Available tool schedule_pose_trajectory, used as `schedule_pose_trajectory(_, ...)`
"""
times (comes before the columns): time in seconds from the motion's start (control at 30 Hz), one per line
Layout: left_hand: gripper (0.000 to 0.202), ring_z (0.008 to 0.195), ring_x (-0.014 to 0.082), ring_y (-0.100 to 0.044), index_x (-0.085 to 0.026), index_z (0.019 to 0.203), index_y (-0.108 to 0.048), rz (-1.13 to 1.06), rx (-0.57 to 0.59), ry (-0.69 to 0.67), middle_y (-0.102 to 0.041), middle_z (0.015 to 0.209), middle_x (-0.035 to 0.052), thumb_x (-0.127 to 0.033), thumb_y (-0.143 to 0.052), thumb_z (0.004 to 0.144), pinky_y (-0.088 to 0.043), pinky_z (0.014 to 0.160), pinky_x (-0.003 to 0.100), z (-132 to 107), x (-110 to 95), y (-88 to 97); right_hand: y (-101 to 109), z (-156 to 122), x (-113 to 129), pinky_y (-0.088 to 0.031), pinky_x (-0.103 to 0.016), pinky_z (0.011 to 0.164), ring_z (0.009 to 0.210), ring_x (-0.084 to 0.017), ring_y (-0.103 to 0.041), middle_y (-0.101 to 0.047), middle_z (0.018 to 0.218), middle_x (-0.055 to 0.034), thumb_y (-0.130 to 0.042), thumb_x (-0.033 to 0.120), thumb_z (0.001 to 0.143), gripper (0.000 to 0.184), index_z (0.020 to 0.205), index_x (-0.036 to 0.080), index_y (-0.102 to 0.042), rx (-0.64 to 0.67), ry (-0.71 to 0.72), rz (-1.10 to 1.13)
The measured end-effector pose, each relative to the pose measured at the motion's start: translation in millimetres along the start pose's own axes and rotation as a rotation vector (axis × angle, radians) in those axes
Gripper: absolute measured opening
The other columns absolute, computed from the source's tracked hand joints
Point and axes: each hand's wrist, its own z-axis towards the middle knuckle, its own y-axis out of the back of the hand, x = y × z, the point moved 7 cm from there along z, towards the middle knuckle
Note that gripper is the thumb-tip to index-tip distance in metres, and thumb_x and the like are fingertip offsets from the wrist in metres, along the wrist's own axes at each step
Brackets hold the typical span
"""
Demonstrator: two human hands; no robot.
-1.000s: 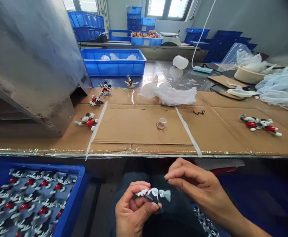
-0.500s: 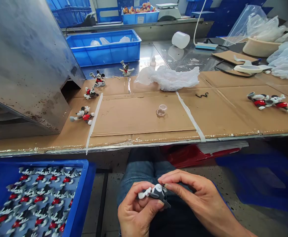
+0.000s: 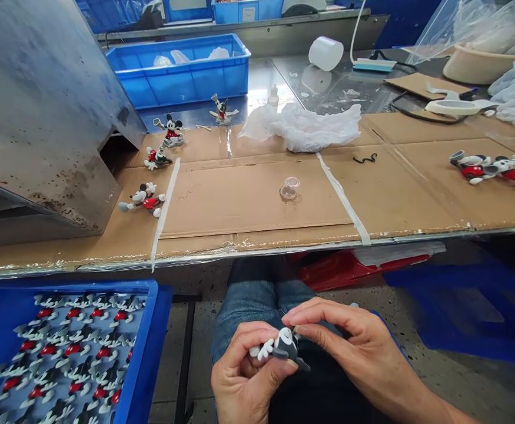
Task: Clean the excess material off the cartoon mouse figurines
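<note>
The left hand (image 3: 239, 383) is now clamping the small black-and-white plastic mouse figurine (image 3: 281, 347) while the right hand (image 3: 349, 347), closer than before, is pinching its head.

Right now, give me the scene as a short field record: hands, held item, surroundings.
left hand: left hand closed in a grip on the small black, white and grey mouse figurine, over the lap
right hand: right hand pinching the figurine's top with its fingertips
near left: blue plastic crate filled with matching figurines
bench: cardboard-covered workbench
on bench: small clear plastic cup; crumpled white plastic bag; loose figurine lying at left; two figurines lying at right
</note>
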Motion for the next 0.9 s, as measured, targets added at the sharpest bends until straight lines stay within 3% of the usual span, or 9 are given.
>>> schedule_pose_trajectory(0.37, 0.024, 0.073, 0.0157, -0.061, -0.024, 0.068, -0.080, 0.029, 0.013, 0.011, -0.071, 0.075, 0.0015, -0.029, -0.095, 0.051, -0.053, 0.060, 0.020, -1.1, 1.6, 2.0, -3.4, 0.4, 1.4, -0.051, -0.019, 0.075, 0.080, -0.014, -0.069, -0.074, 0.085, 0.0025, -0.065, 0.023, 0.092, 0.015, 0.085, 0.027, -0.077, 0.031, 0.014, 0.005)
schedule_pose_trajectory(0.9, 0.024, 0.073, 0.0113, -0.064, -0.027, 0.071, -0.080, 0.066, 0.038, -0.054, -0.074, 0.075, -0.0024, -0.029, -0.095, 0.052, -0.050, 0.065, 0.016, -3.5, -4.8, 0.7, -6.5, -1.4, 3.8, -0.050, -0.017, 0.077, 0.082, -0.012, -0.068, -0.073, 0.088, 0.0033, -0.061, 0.016, 0.095, 0.018, 0.087, 0.025, -0.074, 0.108, 0.042, -0.014)
